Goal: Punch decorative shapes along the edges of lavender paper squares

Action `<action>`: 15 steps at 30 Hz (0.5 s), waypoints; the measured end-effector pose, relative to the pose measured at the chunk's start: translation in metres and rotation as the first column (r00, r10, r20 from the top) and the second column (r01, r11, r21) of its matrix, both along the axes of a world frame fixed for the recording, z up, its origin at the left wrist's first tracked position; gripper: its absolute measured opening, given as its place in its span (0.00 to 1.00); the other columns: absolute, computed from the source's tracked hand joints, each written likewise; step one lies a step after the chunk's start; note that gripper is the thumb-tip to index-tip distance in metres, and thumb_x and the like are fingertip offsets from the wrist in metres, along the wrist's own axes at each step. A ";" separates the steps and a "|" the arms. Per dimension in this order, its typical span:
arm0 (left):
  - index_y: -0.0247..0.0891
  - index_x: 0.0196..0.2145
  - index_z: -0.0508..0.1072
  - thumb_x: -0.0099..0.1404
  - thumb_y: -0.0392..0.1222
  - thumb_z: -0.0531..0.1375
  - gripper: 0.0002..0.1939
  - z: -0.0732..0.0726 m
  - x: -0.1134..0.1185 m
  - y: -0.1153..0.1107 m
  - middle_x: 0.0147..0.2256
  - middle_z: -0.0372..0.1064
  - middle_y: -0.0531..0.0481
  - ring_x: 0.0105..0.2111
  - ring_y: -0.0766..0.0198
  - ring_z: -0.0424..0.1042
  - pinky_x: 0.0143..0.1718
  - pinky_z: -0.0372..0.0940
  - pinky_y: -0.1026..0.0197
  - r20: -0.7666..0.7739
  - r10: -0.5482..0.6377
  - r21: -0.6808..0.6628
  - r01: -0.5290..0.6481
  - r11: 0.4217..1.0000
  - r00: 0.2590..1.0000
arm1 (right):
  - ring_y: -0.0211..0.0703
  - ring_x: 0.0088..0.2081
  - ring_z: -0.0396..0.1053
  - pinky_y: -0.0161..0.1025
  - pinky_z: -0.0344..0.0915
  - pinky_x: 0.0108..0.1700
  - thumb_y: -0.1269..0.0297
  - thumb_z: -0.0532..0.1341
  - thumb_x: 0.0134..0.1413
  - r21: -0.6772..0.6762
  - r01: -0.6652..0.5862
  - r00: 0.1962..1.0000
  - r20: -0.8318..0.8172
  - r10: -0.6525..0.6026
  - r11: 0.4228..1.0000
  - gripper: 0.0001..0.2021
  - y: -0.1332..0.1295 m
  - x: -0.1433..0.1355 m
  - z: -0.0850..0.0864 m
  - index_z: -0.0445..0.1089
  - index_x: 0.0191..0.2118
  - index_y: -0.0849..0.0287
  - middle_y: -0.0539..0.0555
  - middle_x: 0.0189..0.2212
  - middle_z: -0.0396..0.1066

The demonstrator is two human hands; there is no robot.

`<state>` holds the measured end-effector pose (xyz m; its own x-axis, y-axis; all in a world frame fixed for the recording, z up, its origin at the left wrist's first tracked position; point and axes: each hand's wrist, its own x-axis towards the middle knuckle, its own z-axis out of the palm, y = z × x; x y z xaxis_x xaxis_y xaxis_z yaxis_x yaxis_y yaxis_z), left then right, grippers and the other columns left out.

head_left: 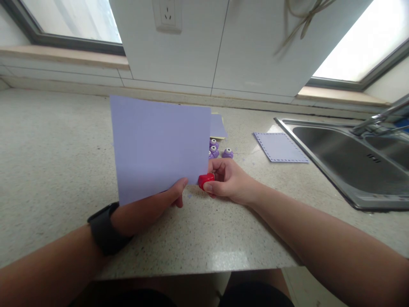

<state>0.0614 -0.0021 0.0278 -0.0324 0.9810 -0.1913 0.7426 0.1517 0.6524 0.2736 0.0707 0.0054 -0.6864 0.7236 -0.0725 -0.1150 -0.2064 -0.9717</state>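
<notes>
A plain lavender sheet of paper [159, 145] is raised above the countertop. My left hand [177, 192] grips its lower edge, thumb in front and the other fingers mostly hidden behind. In my right hand [228, 179] is a small red craft punch [206, 181], pinched between thumb and fingers at the sheet's lower right corner. How far the corner reaches into the punch is hidden. Several purple craft punches [213, 149] sit just behind the sheet's right edge, partly covered by it, and a single purple punch [227, 153] stands beside them.
A lavender sheet with punched edges [281, 147] lies at the right, near the steel sink [338, 162] and its faucet [380, 117]. Behind the purple punches is a small paper stack [218, 125]. The speckled countertop [179, 247] ends close to my body.
</notes>
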 end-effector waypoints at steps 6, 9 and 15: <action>0.47 0.14 0.68 0.62 0.62 0.53 0.25 0.007 0.004 0.003 0.23 0.75 0.53 0.30 0.54 0.74 0.49 0.66 0.50 -0.029 0.028 -0.066 -0.030 0.997 0.999 | 0.28 0.20 0.58 0.29 0.52 0.21 0.64 0.79 0.39 0.027 0.003 0.998 0.061 -0.005 1.000 0.19 -0.002 0.000 0.002 0.67 0.28 0.59 0.43 0.19 0.66; 0.47 0.13 0.67 0.62 0.62 0.53 0.26 0.004 0.003 0.002 0.22 0.73 0.53 0.29 0.55 0.73 0.51 0.65 0.49 -0.035 0.028 -0.035 -0.029 0.999 0.999 | 0.29 0.20 0.60 0.29 0.53 0.22 0.64 0.78 0.39 0.030 -0.003 0.998 0.060 0.001 1.000 0.19 -0.002 0.000 0.003 0.66 0.28 0.59 0.44 0.20 0.67; 0.47 0.13 0.67 0.62 0.62 0.54 0.27 -0.003 0.000 0.001 0.20 0.71 0.55 0.27 0.57 0.71 0.48 0.66 0.51 -0.013 0.038 -0.028 -0.038 0.999 0.999 | 0.30 0.22 0.62 0.29 0.56 0.24 0.66 0.78 0.38 0.019 -0.016 0.999 0.035 0.015 1.000 0.19 -0.003 0.000 0.005 0.65 0.28 0.59 0.45 0.21 0.69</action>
<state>0.0614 -0.0009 0.0253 -0.0719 0.9733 -0.2180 0.7437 0.1980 0.6386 0.2734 0.0679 0.0106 -0.6949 0.7144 -0.0823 -0.0783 -0.1890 -0.9789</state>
